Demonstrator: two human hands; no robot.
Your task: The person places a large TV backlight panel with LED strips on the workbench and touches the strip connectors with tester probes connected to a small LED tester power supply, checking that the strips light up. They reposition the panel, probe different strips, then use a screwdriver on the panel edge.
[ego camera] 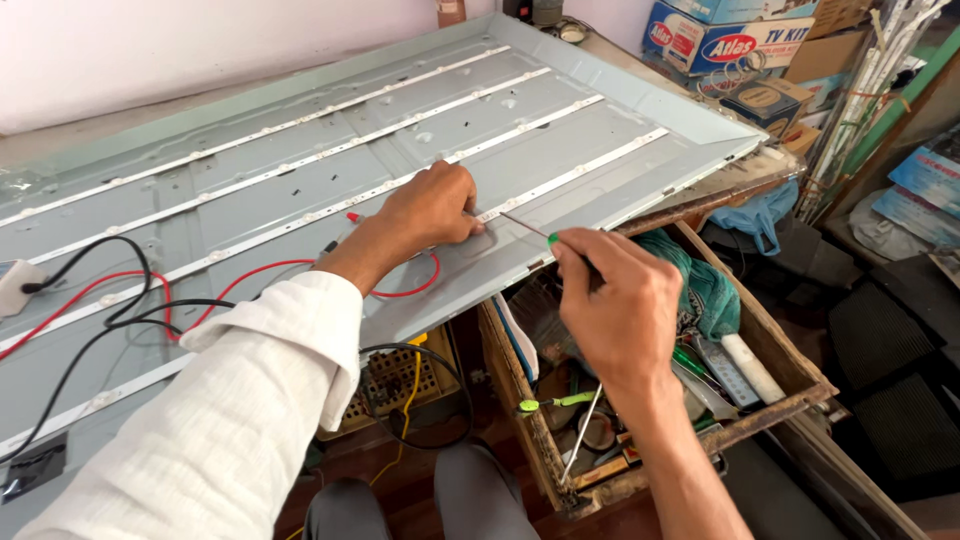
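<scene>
Steadying a white LED strip (560,178) on the grey metal backlight panel (300,150), the left hand (432,208) is pressed flat, fingers curled, holding nothing. A thin green-handled screwdriver (530,231) is pinched closed by the right hand (612,305), tip angled toward the strip beside the red wire (405,291).

The left arm wears a long white sleeve (240,420) of thin, creased cloth — loose, its cuff wide open just behind the wrist. The right forearm (690,470) is bare — no sleeve. Below the sleeve, grey trousers (470,500) cover the knees.
</scene>
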